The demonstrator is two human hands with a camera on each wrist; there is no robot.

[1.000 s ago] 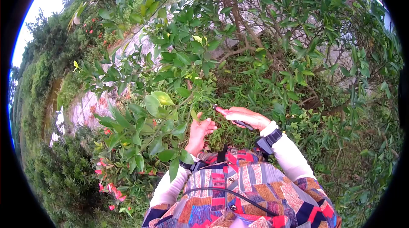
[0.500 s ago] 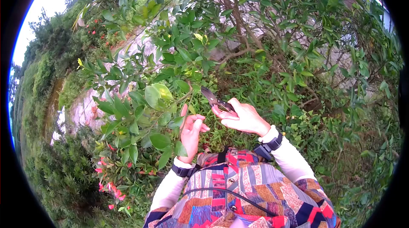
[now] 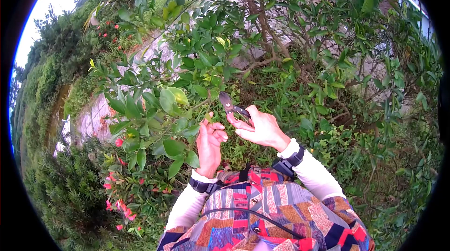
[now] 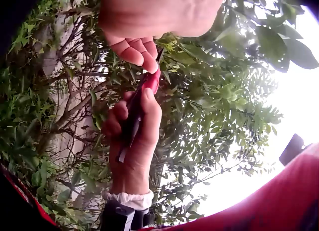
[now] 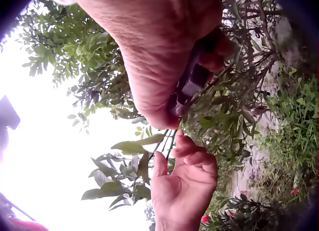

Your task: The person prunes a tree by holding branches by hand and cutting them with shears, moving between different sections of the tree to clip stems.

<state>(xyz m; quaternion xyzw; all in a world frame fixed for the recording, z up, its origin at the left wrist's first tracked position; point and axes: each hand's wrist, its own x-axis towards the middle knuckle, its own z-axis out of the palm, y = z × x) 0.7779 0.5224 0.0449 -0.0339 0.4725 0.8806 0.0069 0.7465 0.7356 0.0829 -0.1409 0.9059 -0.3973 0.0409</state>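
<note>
My right hand point(image 3: 263, 130) grips a pair of pruning shears point(image 3: 228, 104), their dark blades pointing up and left beside a leafy branch point(image 3: 200, 105). A red handle point(image 4: 152, 82) shows between the hands in the left wrist view. Just left of the shears, my left hand point(image 3: 209, 147) is held up at the branch, fingers loosely bent. In the right wrist view, thin stems point(image 5: 168, 139) run down toward the gap between the left thumb and index finger, which stand apart. The right palm hides part of the shears there.
Broad green leaves point(image 3: 174, 148) hang left of the left hand. A forked trunk point(image 3: 262, 21) stands ahead, with more branches at the right. Low weeds point(image 3: 262, 87) cover the ground below. Pink-red flowers point(image 3: 123, 206) grow at the lower left.
My right hand has turned and moved slightly left, bringing the shears' blades up beside the branch. My left hand has risen and shifted a little left, closer to the stems.
</note>
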